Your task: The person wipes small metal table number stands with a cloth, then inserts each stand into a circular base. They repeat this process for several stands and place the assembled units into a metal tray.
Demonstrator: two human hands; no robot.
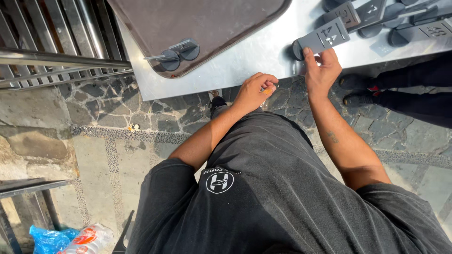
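Observation:
My right hand (320, 70) grips a grey table marker (321, 38), a flat numbered plate on a round base, at the near edge of the steel counter (245, 61). Just below the counter's edge, my left hand (255, 91) is curled shut around a small orange-yellow thing (268, 91), too small to identify. A brown tray (197, 23) on the counter carries two more grey markers (174, 54). Several other markers (376, 16) stand at the counter's far right.
Another person's dark shoes and legs (395, 91) stand to the right on the stone floor (117, 141). Metal bars (52, 42) run along the left. A blue bag and a white packet (70, 237) lie bottom left beside a dark metal frame (28, 188).

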